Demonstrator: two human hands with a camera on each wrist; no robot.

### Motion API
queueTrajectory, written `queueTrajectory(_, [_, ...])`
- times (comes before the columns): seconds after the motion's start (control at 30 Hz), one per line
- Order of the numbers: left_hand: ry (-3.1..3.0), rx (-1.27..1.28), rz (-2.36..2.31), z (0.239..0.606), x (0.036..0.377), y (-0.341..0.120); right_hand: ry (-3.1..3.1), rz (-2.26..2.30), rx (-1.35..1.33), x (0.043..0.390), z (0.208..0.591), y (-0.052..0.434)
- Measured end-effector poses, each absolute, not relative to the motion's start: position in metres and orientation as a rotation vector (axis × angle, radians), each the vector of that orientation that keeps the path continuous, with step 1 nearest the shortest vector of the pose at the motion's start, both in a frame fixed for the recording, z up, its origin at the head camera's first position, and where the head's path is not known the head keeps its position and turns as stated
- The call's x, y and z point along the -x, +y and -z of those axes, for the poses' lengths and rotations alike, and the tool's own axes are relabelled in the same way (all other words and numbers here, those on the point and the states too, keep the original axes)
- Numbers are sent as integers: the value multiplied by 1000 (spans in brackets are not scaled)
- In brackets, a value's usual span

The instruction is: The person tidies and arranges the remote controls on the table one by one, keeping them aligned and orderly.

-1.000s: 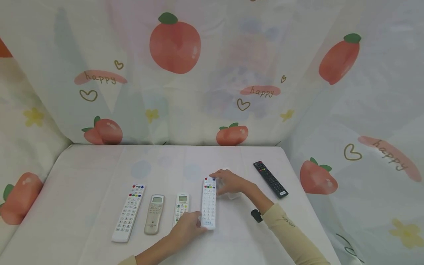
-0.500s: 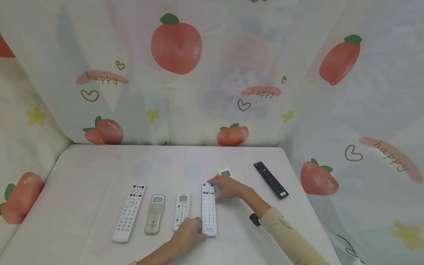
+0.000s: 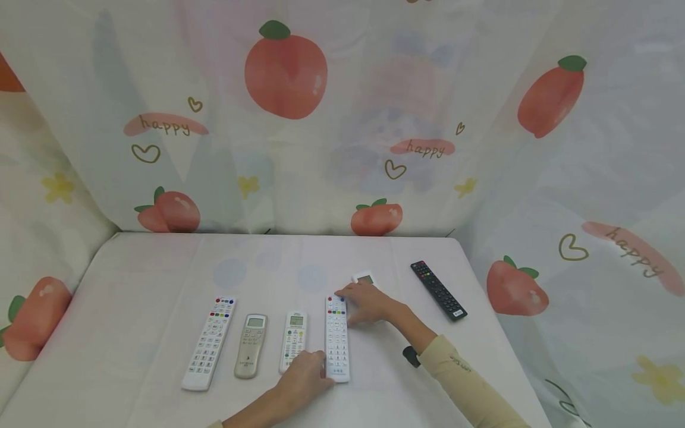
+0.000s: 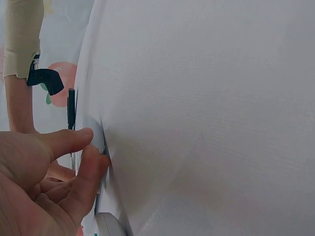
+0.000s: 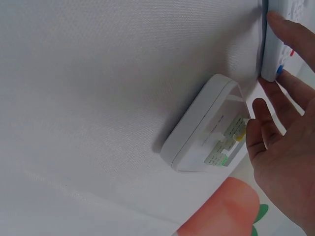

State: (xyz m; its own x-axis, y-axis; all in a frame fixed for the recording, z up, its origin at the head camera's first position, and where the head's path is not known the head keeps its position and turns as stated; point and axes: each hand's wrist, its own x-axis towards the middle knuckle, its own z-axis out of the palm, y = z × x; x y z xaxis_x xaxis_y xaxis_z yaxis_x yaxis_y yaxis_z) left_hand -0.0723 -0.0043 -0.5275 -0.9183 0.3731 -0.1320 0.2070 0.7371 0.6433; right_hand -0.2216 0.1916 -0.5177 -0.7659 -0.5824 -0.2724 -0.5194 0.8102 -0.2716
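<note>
A long white remote (image 3: 336,337) lies fourth in a row of remotes on the white table (image 3: 160,267). My left hand (image 3: 319,364) pinches its near end, where thumb and forefinger close on the grey edge (image 4: 99,139). My right hand (image 3: 345,296) touches its far end with straight fingers (image 5: 290,34) against the side of the remote (image 5: 272,46). A small white remote with a screen (image 3: 364,277) lies partly under that right hand, seen close in the right wrist view (image 5: 206,128).
Left of the held remote lie a small white remote (image 3: 294,341), a champagne remote (image 3: 250,346) and a long white remote (image 3: 208,343). A black remote (image 3: 437,289) lies at the right near the table edge. Peach-print cloth walls surround the table.
The long white remote has slid toward me and straightened into line with the others. My right hand drew back with it, uncovering the top of the small white remote.
</note>
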Motion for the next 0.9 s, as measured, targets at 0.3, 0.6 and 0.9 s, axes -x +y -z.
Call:
queueTrajectory(0.3, [2696, -479, -934, 527, 73, -6, 2677, 224, 830, 222, 522, 192])
queueTrajectory(0.6, [2657, -478, -903, 522, 76, -8, 2680, 211, 796, 219, 521, 189])
queueTrajectory(0.9, [2679, -491, -975, 503, 82, -15, 2681, 261, 775, 215, 516, 188])
